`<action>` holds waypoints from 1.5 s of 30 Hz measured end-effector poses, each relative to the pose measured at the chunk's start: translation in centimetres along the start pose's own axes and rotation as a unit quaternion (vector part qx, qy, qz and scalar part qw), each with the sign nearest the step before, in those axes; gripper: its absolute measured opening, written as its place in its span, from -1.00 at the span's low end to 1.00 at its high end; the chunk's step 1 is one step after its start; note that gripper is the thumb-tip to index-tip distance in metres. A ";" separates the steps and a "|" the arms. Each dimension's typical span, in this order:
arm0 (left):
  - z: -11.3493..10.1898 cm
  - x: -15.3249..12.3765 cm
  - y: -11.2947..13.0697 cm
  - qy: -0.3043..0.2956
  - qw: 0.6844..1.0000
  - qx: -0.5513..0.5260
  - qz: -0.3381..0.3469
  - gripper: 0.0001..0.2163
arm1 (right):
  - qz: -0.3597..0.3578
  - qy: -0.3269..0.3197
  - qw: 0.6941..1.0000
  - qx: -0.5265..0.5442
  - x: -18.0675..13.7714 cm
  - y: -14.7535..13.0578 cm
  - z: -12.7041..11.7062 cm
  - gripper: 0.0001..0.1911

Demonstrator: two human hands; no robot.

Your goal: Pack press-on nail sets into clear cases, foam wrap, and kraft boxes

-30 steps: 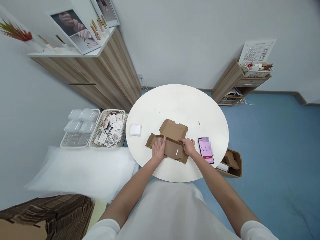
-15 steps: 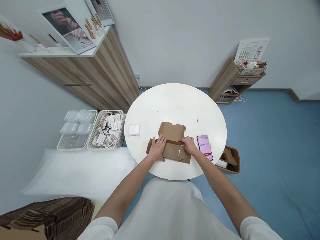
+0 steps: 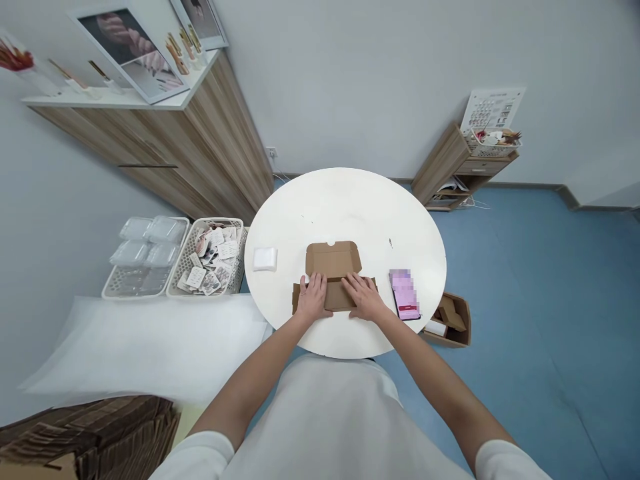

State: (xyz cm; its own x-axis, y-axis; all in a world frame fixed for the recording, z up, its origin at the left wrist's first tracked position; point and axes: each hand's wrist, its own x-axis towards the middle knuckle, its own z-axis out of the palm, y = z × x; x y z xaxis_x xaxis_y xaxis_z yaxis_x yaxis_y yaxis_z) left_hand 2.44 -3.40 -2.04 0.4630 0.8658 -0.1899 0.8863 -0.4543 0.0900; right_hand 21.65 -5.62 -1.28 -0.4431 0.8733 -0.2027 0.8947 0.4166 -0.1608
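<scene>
Head view, looking down at a round white table (image 3: pixel 350 207) on a blue floor, with a wooden cabinet (image 3: pixel 200 153) along the left wall and a small shelf unit (image 3: pixel 440 167) at the right.

A large white foam sheet (image 3: pixel 150 340) lies left of the table. A stack of flat cardboard (image 3: pixel 100 427) lies nearer the person. Beside the table stand two white baskets, one (image 3: pixel 130 281) holding clear plastic containers and one (image 3: pixel 242 257) holding printed cards. An open carton (image 3: pixel 450 320) sits on the floor at the right.

A brown cardboard box blank (image 3: pixel 333 260) lies on the near half of the table. A phone (image 3: pixel 404 293) lies just to its right, and a white pad (image 3: pixel 265 258) lies apart to its left.

The left hand (image 3: pixel 314 300) and right hand (image 3: pixel 364 299) rest palm down on the near panels of the blank, fingers extended. They press it and grip nothing.

Judged from the layout, the work is at an early stage. The near section is folded over and held flat. The far panel with its notched edge lies open, an end flap projects at the left, and no wall stands upright.
</scene>
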 end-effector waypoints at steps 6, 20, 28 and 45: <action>-0.9 -0.4 -0.2 0.000 0.999 -0.043 -0.003 0.07 | 0.024 -0.037 0.999 -0.027 1.6 -0.4 0.5 0.15; 4.2 -7.3 -5.1 0.072 0.906 -0.375 -0.185 -0.21 | 0.026 -0.021 0.999 -0.005 0.8 -0.7 0.7 0.05; 2.8 -4.0 -5.2 0.010 0.944 -0.303 -0.129 -0.39 | 0.021 -0.030 0.999 -0.015 0.9 -0.8 0.7 0.03; -0.4 -3.1 -2.2 0.074 0.926 -0.329 -0.169 -0.52 | 0.030 -0.038 0.999 -0.013 0.6 -1.3 0.4 -0.05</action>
State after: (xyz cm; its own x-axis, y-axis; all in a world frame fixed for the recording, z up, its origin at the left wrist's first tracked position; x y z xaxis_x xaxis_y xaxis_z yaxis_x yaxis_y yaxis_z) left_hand -0.95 -5.00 -1.30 0.1116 0.9767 -0.1835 0.7708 0.0315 0.6363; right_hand 20.15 -5.73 -1.56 -0.3912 0.8757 -0.2830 0.9203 0.3722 -0.1205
